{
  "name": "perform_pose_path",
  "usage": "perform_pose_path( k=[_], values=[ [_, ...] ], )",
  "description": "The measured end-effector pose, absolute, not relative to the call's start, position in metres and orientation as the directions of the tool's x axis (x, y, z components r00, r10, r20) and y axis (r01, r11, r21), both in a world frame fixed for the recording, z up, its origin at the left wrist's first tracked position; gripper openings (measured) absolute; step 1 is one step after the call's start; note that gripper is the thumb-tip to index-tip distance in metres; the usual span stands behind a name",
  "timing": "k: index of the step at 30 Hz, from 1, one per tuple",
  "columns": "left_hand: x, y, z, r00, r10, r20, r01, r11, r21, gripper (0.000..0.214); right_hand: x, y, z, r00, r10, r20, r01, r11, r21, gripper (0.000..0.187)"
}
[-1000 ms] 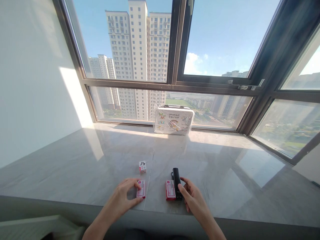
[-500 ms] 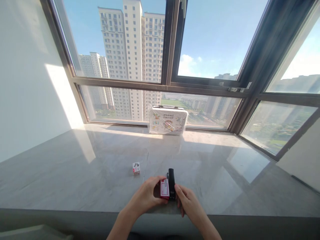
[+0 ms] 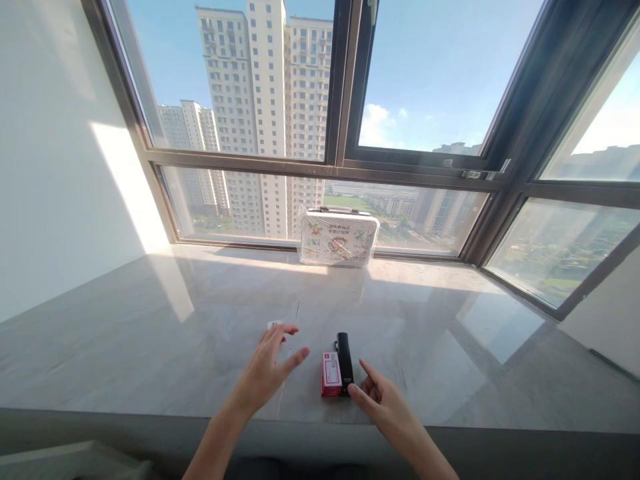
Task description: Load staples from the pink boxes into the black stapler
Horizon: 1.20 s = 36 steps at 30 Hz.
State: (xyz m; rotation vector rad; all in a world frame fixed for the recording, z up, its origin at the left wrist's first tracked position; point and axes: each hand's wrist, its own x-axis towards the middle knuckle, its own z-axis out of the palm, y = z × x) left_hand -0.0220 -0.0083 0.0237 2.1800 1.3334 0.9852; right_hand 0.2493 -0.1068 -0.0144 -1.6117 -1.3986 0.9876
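Note:
A black stapler [image 3: 345,363] lies lengthwise on the grey marbled sill, with a red and white box [image 3: 331,375] directly along its left side. My left hand [image 3: 270,368] is off both of them, its fingers and thumb apart and nothing between them. Behind its fingertips a small white box [image 3: 273,325] is mostly hidden. By the stapler's near right end is my right hand [image 3: 377,393], with index finger and thumb spread and the other fingers curled. The thumb tip is at the stapler's edge; whether it touches I cannot tell.
A white printed case [image 3: 339,238] in clear plastic wrap stands upright against the window [image 3: 320,170] at the back. The sill [image 3: 150,360] ends at a front edge close to my wrists. A white wall [image 3: 60,167] bounds it on the left.
My left hand has let go of the red and white box and moved left and away from me, over the small white box. My right hand's index finger has lifted off the stapler.

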Motion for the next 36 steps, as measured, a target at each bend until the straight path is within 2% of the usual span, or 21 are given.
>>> perform_pose_path(
  k=[2, 4, 7, 10, 14, 18, 23, 30, 36],
  values=[
    [-0.047, 0.012, 0.023, 0.017, 0.972, 0.236, 0.787, -0.159, 0.597, 0.048, 0.247, -0.108, -0.014, 0.093, 0.995, -0.027, 0.512, -0.071, -0.856, 0.093],
    [-0.063, 0.031, 0.019, -0.018, 0.988, 0.151, 0.819, -0.072, 0.569, 0.05, 0.242, -0.108, -0.008, 0.092, 0.995, -0.023, 0.616, -0.075, -0.784, 0.093],
    [-0.061, 0.05, 0.009, 0.094, 0.994, 0.061, 0.822, -0.112, 0.558, 0.053, 0.232, -0.106, 0.006, 0.062, 0.998, 0.008, 0.696, -0.037, -0.717, 0.078],
    [-0.032, 0.055, 0.001, 0.238, 0.971, 0.004, 0.8, -0.198, 0.566, 0.057, 0.223, -0.103, 0.018, 0.009, 0.999, 0.053, 0.693, 0.032, -0.721, 0.055],
    [0.009, 0.051, -0.002, 0.41, 0.912, -0.027, 0.745, -0.318, 0.586, 0.06, 0.217, -0.099, 0.024, -0.01, 0.998, 0.054, 0.697, 0.046, -0.716, 0.043],
    [0.025, 0.046, 0.001, 0.537, 0.843, -0.036, 0.683, -0.409, 0.606, 0.058, 0.217, -0.093, 0.023, -0.032, 0.998, 0.057, 0.703, 0.063, -0.708, 0.041],
    [0.021, 0.048, 0.012, 0.646, 0.756, -0.107, 0.618, -0.435, 0.655, 0.058, 0.219, -0.089, 0.023, -0.055, 0.998, 0.044, 0.689, 0.069, -0.721, 0.044],
    [0.043, 0.055, 0.017, 0.701, 0.67, -0.244, 0.607, -0.381, 0.698, 0.066, 0.239, -0.079, 0.019, -0.082, 0.996, 0.02, 0.624, 0.067, -0.779, 0.04],
    [0.124, 0.054, 0.006, 0.672, 0.627, -0.394, 0.659, -0.262, 0.705, 0.074, 0.302, -0.077, 0.016, -0.038, 0.999, -0.022, 0.596, 0.005, -0.803, 0.042]
  ],
)
